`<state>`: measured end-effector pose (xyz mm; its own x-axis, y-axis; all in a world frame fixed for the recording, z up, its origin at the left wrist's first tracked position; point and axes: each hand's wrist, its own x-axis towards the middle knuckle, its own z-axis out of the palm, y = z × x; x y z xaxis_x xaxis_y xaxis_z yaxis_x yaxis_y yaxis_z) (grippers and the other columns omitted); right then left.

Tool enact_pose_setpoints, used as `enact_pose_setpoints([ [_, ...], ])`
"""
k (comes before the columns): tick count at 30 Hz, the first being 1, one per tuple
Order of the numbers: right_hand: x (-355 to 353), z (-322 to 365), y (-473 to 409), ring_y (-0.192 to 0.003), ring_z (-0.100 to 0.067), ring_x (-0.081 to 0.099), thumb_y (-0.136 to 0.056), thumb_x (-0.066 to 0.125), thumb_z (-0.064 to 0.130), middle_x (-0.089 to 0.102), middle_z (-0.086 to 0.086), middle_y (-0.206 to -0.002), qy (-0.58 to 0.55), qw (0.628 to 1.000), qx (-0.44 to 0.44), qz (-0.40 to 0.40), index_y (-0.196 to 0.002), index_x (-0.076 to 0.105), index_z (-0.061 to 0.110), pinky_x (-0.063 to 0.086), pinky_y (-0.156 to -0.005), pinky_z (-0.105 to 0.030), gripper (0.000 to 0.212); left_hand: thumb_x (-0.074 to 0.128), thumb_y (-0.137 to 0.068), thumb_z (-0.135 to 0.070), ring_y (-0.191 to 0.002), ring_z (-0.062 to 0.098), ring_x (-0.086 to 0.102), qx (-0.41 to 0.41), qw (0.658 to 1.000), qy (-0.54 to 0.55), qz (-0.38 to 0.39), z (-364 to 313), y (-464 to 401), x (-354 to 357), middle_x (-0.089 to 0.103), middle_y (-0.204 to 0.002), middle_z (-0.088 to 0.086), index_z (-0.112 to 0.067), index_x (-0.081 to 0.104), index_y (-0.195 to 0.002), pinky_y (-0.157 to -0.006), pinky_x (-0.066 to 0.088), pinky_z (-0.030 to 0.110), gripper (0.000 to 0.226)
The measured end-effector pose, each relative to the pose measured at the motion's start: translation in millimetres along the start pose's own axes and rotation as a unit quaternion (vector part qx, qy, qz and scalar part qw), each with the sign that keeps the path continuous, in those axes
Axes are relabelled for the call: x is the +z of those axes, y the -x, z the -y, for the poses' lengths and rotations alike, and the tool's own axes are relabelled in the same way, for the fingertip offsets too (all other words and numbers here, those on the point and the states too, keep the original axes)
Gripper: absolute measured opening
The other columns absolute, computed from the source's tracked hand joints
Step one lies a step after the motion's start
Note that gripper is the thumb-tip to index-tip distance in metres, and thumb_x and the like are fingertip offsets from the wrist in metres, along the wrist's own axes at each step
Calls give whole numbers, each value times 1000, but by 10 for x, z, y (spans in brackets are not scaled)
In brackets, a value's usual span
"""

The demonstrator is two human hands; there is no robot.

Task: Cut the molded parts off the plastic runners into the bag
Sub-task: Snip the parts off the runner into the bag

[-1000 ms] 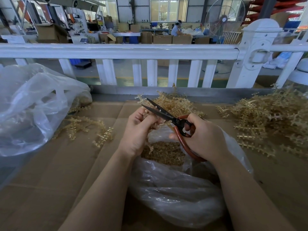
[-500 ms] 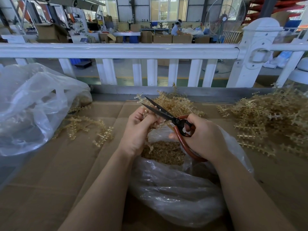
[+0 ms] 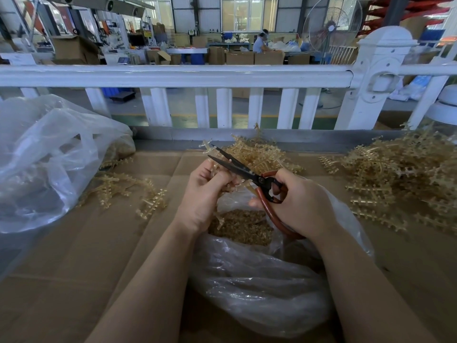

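Note:
My left hand (image 3: 206,194) grips a yellowish plastic runner (image 3: 208,149) with small molded parts, held upright over the bag. My right hand (image 3: 300,201) holds scissors (image 3: 243,169) with red-brown handles; the black blades are slightly apart, pointing up-left beside the runner's top. Below both hands lies a clear plastic bag (image 3: 259,288) with its mouth open, and a heap of cut parts (image 3: 243,226) shows inside it.
Cardboard (image 3: 86,256) covers the table. A big pile of runners (image 3: 400,177) lies at the right, a smaller one (image 3: 257,154) behind my hands, a few loose runners (image 3: 126,189) at the left. Another clear bag (image 3: 47,159) sits far left. A white railing (image 3: 173,75) bounds the back.
Almost nothing has changed: both hands stay over the bag, and the scissors with the runner have shifted only slightly.

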<state>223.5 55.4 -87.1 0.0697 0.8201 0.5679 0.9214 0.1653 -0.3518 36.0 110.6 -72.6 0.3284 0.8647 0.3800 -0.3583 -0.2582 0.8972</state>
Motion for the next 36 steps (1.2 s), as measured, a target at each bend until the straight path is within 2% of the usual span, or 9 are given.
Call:
enact_pose_setpoints([
  [3, -11, 8, 5, -48, 6, 46, -68, 46, 90, 49, 18, -54, 5, 1000, -9, -10, -73, 37, 36, 24, -46, -12, 55, 60, -80, -5, -74, 16, 60, -4, 1000, -11, 7, -4, 4, 10, 67, -78, 3, -24, 71, -78, -73, 51, 28, 22],
  [8, -3, 8, 16, -48, 7, 45, -70, 47, 89, 46, 19, -53, 7, 1000, -14, -19, -72, 34, 38, 21, -46, -10, 53, 60, -80, -5, -71, 10, 62, 0, 1000, -21, 9, -20, 4, 20, 69, -77, -1, -19, 69, -82, -70, 51, 23, 17],
  [13, 7, 3, 4, -47, 6, 44, -69, 50, 87, 44, 18, -52, -2, 1000, -8, -28, -69, 32, 38, 21, -46, -11, 52, 61, -81, -12, -76, 16, 65, -38, 998, 41, -10, -6, 11, 18, 69, -81, 2, -24, 71, -83, -74, 52, 33, 15],
  [17, 5, -5, 8, -49, 5, 47, -67, 52, 87, 47, 18, -55, -13, 1000, 5, -15, -70, 36, 39, 23, -46, -12, 51, 59, -83, -11, -68, 14, 59, -30, 997, 75, -23, -3, -8, -4, 65, -77, 3, -20, 68, -82, -65, 51, 26, 13],
  [22, -8, 4, 4, -48, 6, 45, -69, 58, 84, 45, 19, -55, -14, 1000, -3, -16, -72, 34, 42, 22, -46, -10, 48, 62, -88, -10, -59, 10, 59, -15, 997, 70, 2, -3, -30, -37, 63, -68, 1, -18, 67, -78, -57, 52, 23, 14],
  [25, -16, 23, 10, -50, 9, 43, -73, 62, 78, 42, 22, -57, -10, 999, -11, -28, -77, 32, 42, 21, -48, -9, 48, 60, -91, -9, -60, 9, 62, -6, 997, 70, 24, 11, -27, -34, 67, -69, -2, -22, 71, -78, -57, 53, 22, 21],
  [28, -25, 32, 2, -57, 6, 47, -73, 57, 81, 46, 21, -62, -12, 1000, -14, -26, -82, 40, 36, 28, -49, -14, 49, 57, -95, -5, -65, 8, 67, 5, 996, 75, 45, 12, -28, -44, 71, -73, -4, -23, 75, -82, -60, 55, 22, 28],
  [32, -31, 28, -9, -64, -1, 53, -70, 48, 87, 51, 18, -69, -7, 1000, -11, -18, -85, 45, 32, 41, -53, -22, 56, 66, -89, -13, -68, 10, 69, 8, 996, 72, 49, 19, -25, -56, 74, -79, -1, -22, 75, -85, -61, 56, 24, 14],
  [36, -37, 18, 0, -61, 1, 49, -72, 52, 83, 46, 19, -65, -9, 999, -22, -23, -82, 44, 31, 32, -52, -20, 54, 74, -86, -21, -61, 7, 63, 19, 998, 47, 36, 68, -33, -96, 70, -72, -4, -24, 74, -82, -56, 52, 21, 5],
])
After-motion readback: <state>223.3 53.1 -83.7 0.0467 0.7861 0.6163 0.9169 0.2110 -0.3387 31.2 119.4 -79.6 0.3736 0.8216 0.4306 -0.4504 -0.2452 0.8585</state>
